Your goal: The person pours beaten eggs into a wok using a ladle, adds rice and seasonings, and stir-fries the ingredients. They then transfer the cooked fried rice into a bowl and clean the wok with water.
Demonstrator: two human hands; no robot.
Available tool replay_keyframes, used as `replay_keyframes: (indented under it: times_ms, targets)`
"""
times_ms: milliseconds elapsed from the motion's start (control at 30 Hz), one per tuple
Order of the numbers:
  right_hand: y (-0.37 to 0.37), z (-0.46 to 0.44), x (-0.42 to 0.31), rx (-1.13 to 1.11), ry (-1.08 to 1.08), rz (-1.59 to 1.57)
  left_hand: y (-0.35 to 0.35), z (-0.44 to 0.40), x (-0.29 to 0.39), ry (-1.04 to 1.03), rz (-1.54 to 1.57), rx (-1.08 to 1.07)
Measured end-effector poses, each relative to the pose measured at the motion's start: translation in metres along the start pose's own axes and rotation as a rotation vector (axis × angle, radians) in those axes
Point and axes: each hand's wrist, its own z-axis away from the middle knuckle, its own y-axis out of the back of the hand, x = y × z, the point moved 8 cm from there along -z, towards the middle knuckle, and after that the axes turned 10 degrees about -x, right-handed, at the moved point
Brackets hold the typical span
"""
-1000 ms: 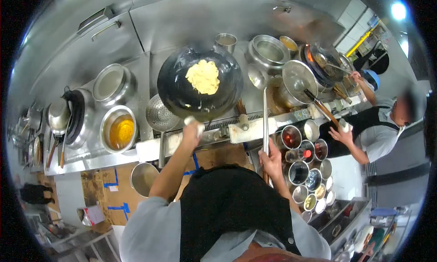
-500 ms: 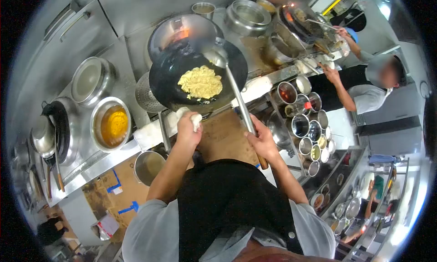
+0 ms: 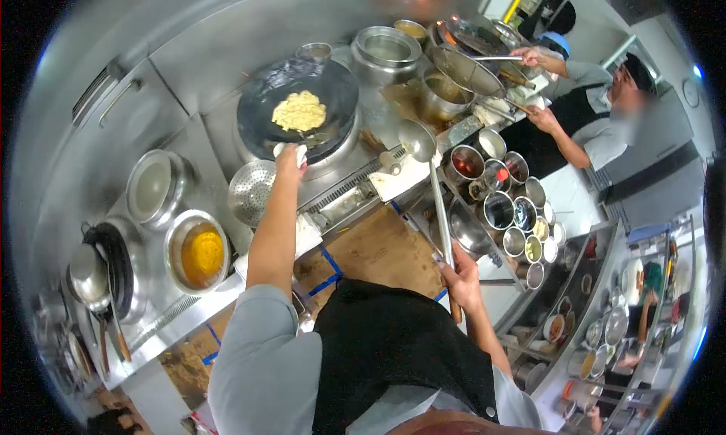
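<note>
**Our left hand (image 3: 286, 165) is gripping a cloth (image 3: 293, 151) at the wok (image 3: 253, 106); our right hand (image 3: 463, 278) is holding a ladle (image 3: 417, 140)**

We are keeping the left hand's fingers closed around the folded white cloth, pressing it at the near rim of the wok. With our right hand we are closing our fingers around the ladle's long handle, its wooden end showing below them. The ladle's bowl is hovering over the front edge of the steel counter (image 3: 168, 272), apart from the wok and to its right.

Inside the wok, a mass of yellow egg (image 3: 299, 111) is lying around the middle. A perforated skimmer (image 3: 251, 193) is resting just beside our left forearm, and a metal bowl (image 3: 173, 247) is holding orange-yellow liquid farther left, near the counter's front edge. Behind the ladle, a wide pot (image 3: 386, 49) is standing toward the counter's back edge.

To the right, metal containers (image 3: 466, 163) are clustering below the counter's front edge. Beyond them, a co-worker (image 3: 578, 129) in a black apron is gripping a large strainer (image 3: 466, 71) by its handle, and another person (image 3: 554, 43) in a blue cap is holding a metal handle (image 3: 499, 58).
</note>
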Motion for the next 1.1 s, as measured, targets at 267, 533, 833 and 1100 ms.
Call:
replay_keyframes:
  times_ms: [267,533,833,1100]
  targets:
    - [0.035,0.055,0.070,0.247,-0.198,-0.129,0.000,0.033,-0.080,-0.024,0.192,0.027]
    - [0.069,0.140,0.110,0.376,-0.178,-0.237,0.032,0.180,-0.217,0.079,0.174,-0.101]
    - [0.126,0.395,0.170,0.666,0.130,-0.150,-0.003,0.282,-0.254,0.094,-0.075,-0.332]
    - [0.108,0.730,0.273,1.294,-0.272,0.016,-0.149,0.616,-0.552,0.796,-0.810,-1.089]
